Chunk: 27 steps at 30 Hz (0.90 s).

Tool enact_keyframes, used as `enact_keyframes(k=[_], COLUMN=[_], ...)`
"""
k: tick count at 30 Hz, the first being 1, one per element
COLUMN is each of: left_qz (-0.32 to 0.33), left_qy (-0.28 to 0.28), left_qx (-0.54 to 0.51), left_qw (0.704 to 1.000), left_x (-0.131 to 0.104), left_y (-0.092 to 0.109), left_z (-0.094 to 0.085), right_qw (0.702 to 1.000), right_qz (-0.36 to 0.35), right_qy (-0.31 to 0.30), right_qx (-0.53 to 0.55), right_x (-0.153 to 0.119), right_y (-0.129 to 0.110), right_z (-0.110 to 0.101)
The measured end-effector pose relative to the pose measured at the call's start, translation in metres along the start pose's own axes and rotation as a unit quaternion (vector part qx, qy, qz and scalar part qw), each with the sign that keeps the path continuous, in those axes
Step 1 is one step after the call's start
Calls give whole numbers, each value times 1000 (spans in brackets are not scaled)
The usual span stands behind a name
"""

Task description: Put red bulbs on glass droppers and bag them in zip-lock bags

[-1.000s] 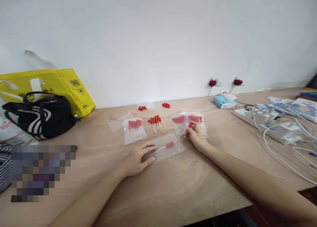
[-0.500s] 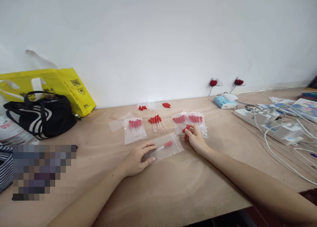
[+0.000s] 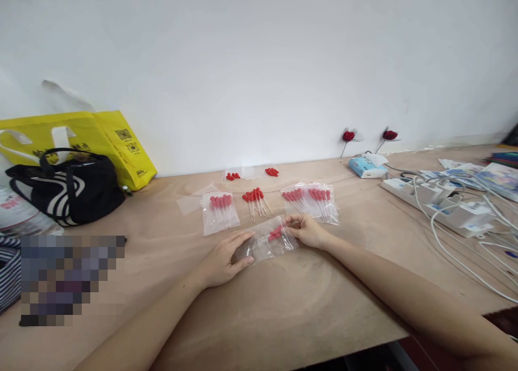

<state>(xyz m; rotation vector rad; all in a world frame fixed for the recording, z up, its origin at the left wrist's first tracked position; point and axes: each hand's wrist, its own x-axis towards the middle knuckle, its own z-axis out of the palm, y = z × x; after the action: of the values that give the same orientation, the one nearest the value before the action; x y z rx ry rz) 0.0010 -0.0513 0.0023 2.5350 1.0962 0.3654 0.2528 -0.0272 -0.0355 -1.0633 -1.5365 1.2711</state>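
Observation:
In front of me a clear zip bag lies with red bulbs of two droppers close together near its right-hand mouth. My left hand holds down the bag's left end, thumb and fingers on either side of its corner. At the mouth, the bent fingers of my right hand are closed by the end of a dropper bulb; the fingertips are partly hidden by the plastic. Several loose red-bulb droppers lie just beyond. Filled bags of droppers flank them, one on the left and others on the right.
Small red bulbs rest on bags near the wall. To the right are a tissue pack and a power strip with tangled cables. A black bag and a yellow bag stand at left.
My right hand has moved left and slightly down, bringing its dropper into the bag's mouth beside the first one. The left hand stays in place on the bag.

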Motion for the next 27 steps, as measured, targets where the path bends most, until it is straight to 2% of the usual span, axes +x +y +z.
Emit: enact_keyframes(k=[6,9,11,12,14,16,19,23,27], left_qz=[-2,2,2,1,-4,-8,-3,14,26], left_qy=[1,4,4,3,0,-5,-6,-1,7], left_qx=[7,7,8,9,11,12,11,5,1], left_qw=[1000,1000,1000,1000,1000,1000,1000,1000,1000], left_x=[0,0,-1,-1,-2,-2,-2,-2,-2], left_y=[2,1,1,0,0,-1,-1,-1,-1], left_z=[0,0,0,0,-1,-1,-1,0,0], right_qw=[999,996,994,994,982,954,928,905,881], right_qz=[-17,-12,-2,4,20,33,46,66,84], right_qy=[-10,-63,-72,-56,16,91,131,128,110], right_qx=[-41,-63,-77,-98,-187,-284,-345,-401,-453], right_x=[8,7,10,13,24,41,71,106,121], right_y=[2,1,-3,-6,-12,-18,-24,-25,-26], right_z=[7,0,-9,-14,-21,-22,-11,16,33])
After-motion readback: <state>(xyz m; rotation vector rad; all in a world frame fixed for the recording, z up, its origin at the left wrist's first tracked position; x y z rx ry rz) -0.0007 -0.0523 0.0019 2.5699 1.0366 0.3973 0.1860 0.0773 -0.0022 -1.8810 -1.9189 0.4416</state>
